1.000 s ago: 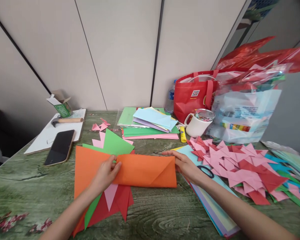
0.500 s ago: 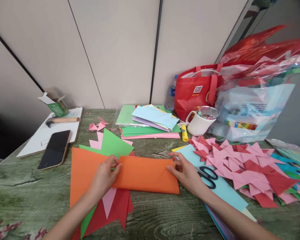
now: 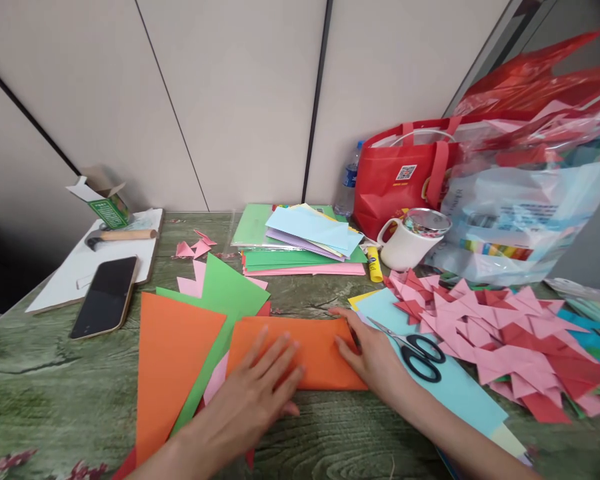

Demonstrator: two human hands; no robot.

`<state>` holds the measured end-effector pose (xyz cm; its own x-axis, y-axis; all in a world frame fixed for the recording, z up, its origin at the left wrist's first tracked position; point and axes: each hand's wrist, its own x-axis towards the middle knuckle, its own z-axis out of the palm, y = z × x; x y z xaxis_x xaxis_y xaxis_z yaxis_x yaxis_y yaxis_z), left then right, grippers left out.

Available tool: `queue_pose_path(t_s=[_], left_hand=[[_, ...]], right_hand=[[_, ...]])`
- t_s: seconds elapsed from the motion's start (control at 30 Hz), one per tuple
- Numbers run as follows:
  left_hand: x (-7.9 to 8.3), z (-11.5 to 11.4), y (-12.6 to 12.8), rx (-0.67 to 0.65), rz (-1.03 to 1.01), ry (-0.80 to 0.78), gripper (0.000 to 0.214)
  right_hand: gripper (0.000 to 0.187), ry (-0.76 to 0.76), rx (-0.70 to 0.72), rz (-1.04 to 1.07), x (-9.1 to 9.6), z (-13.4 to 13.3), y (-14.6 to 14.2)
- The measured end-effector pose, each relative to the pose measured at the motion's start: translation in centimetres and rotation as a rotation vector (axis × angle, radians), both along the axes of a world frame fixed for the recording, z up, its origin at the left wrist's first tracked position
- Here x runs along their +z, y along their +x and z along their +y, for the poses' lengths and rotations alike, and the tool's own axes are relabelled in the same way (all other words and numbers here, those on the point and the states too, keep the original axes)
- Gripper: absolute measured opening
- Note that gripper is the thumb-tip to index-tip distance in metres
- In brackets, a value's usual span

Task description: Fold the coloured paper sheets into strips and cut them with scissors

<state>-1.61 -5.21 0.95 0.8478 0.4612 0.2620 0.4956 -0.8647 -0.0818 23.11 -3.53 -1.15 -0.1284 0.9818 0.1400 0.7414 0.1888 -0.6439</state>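
A folded orange paper (image 3: 310, 340) lies on the green wood-grain table (image 3: 55, 387) in front of me. My left hand (image 3: 260, 387) rests flat on its left half, fingers stretched out and spread. My right hand (image 3: 373, 353) presses on its right end, fingers extended over the fold. Under and left of the paper lie large paper triangles: an orange one (image 3: 167, 360), a green one (image 3: 227, 290), pink and red ones partly hidden. Black scissors (image 3: 420, 350) lie on a light blue sheet (image 3: 455, 390) just right of my right hand.
A heap of pink and red folded pieces (image 3: 500, 333) fills the right side. At the back: a stack of coloured sheets (image 3: 300, 243), yellow glue stick (image 3: 375, 263), white mug (image 3: 405, 243), red bag (image 3: 405, 177), plastic bags (image 3: 510, 213). A phone (image 3: 105, 297), white board (image 3: 75, 273) and hammer (image 3: 123, 235) lie at left.
My left hand let go of the paper's left edge and moved right, now lying flat on the folded orange paper. The right hand stayed at the right end. The camera shifted slightly.
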Motion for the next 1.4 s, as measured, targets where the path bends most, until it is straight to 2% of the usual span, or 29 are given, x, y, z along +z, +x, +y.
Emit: queue_pose_path(t_s=[0.1,0.23,0.57,0.87,1.4], left_hand=[[-1.3,0.2,0.2,0.029,0.098,-0.113,0.059],[-2.1,0.6,-0.2,0.070,0.106,-0.181,0.065],[-2.3,1.1,-0.5,0.096,0.027,-0.240,0.061],[-1.8,1.6,-0.6,0.096,0.070,-0.135,0.065],[-1.6,1.8,-1.0,0.107,0.044,-0.220,0.064]], right_hand=[[0.028,0.049,0.030,0.010,-0.5,-0.1,0.0],[0.024,0.056,0.048,-0.001,-0.9,-0.1,0.1],[0.020,0.025,0.036,0.011,-1.0,-0.2,0.6],[0.021,-0.024,0.037,0.027,-1.5,0.2,0.9],[0.018,-0.007,0.059,-0.008,-1.1,0.1,0.9]])
